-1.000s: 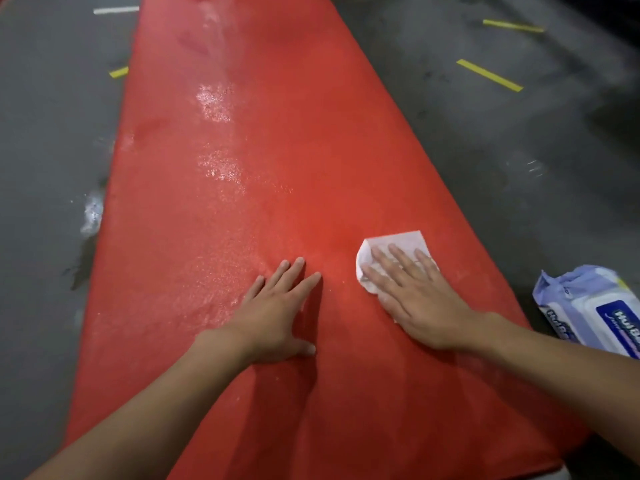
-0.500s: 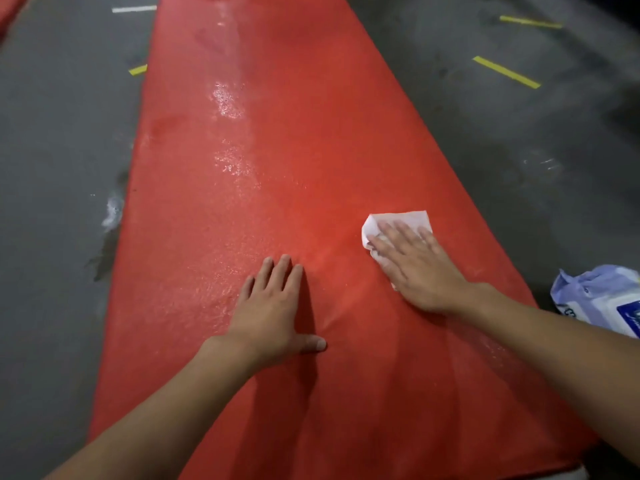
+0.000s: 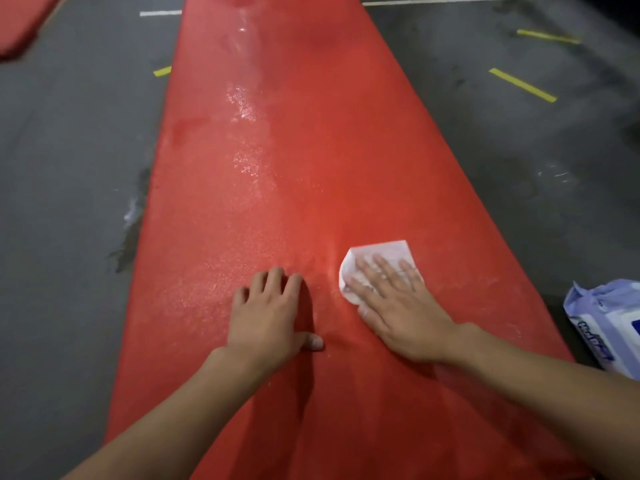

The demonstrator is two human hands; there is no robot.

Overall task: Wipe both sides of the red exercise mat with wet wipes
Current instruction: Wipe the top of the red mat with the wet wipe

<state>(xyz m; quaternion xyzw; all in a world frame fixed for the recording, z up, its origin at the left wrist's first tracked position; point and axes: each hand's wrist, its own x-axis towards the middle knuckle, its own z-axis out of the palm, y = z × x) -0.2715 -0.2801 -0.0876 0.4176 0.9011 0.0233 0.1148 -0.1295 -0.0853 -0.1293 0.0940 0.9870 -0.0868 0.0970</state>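
**Q:** Red exercise mat (image 3: 277, 168): where does it lie?

**Me:** Flat on the grey floor (image 3: 69, 168), stretching lengthwise away from me. Both my hands are on its near part.

**Q:** And the wipe?

**Me:** The white wet wipe (image 3: 381, 252) is folded and lies on the mat under my right hand (image 3: 398, 306). My fingers are straight and spread, pressing it flat. Its far edge and left corner show beyond my fingertips.

**Q:** What about your left hand?

**Me:** My left hand (image 3: 266, 313) rests palm down on the mat just beside the right, clear of the wipe. The fingers bend a little at the tips, the thumb points toward the right hand, and it holds nothing.

**Q:** What else is around?

**Me:** A pack of wipes (image 3: 602, 323) sits on the floor just off the mat's right edge, partly out of view. A wet sheen (image 3: 242, 109) runs down the middle of the mat farther out. There is a damp patch (image 3: 131, 216) on the floor against its left edge. Yellow tape marks (image 3: 523, 85) lie on either side, and another red mat (image 3: 20, 22) shows at the far left.
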